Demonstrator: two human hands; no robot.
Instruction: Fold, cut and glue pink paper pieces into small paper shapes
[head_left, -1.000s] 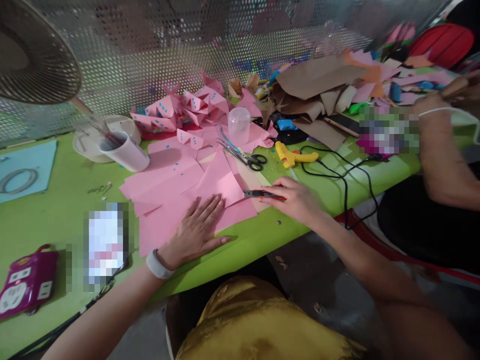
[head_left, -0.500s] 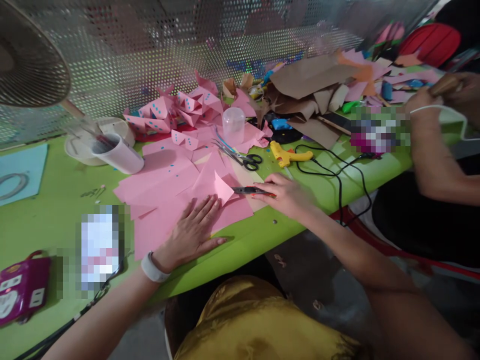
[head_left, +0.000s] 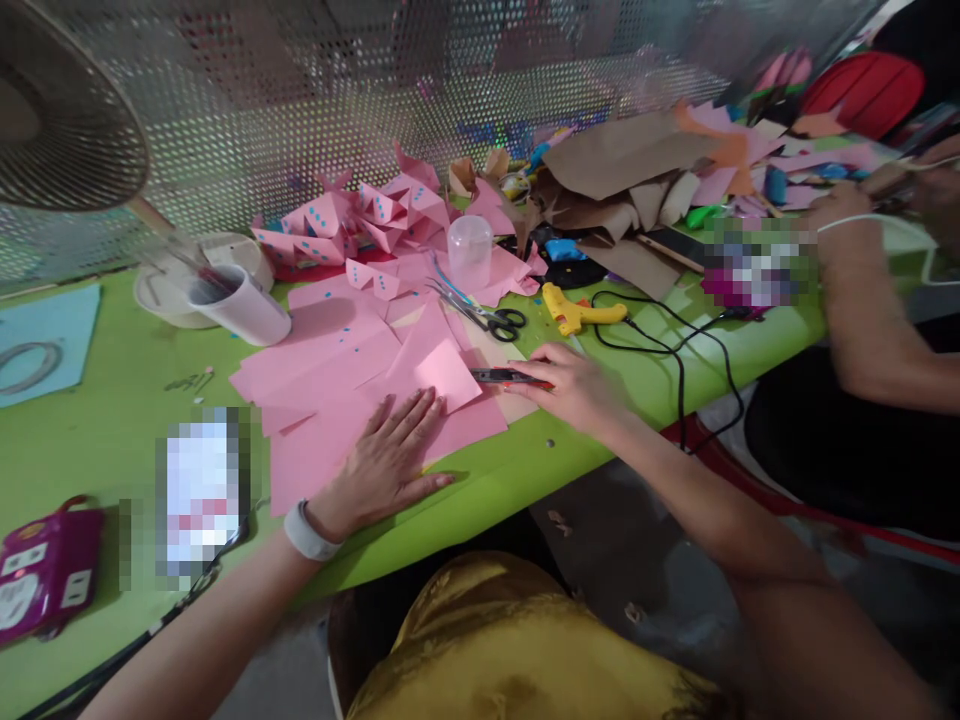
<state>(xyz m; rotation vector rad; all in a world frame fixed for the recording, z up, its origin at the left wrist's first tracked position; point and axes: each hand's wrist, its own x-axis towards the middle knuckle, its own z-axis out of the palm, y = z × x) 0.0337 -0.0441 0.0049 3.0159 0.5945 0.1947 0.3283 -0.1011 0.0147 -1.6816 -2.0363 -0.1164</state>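
My left hand (head_left: pixel 382 460) lies flat, fingers spread, on a stack of pink paper sheets (head_left: pixel 337 380) on the green table (head_left: pixel 97 430). A folded pink sheet (head_left: pixel 442 370) rests just beyond its fingertips. My right hand (head_left: pixel 574 385) grips a red-and-black utility knife (head_left: pixel 501 376) whose tip points left at the edge of that folded sheet.
Black-handled scissors (head_left: pixel 491 318), a clear plastic cup (head_left: pixel 469 252), a yellow glue gun (head_left: pixel 581 310) with black cord, and folded pink dotted pieces (head_left: pixel 360 220) lie behind. A tipped white cup (head_left: pixel 240 305), a fan (head_left: pixel 67 110), a purple power strip (head_left: pixel 49 570). Another person's arm (head_left: pixel 870 300) at right.
The folded pink sheet's corner lifted half a second ago and lies flat again now. My right hand with the knife has shifted slightly left; my left hand stays pressed on the paper.
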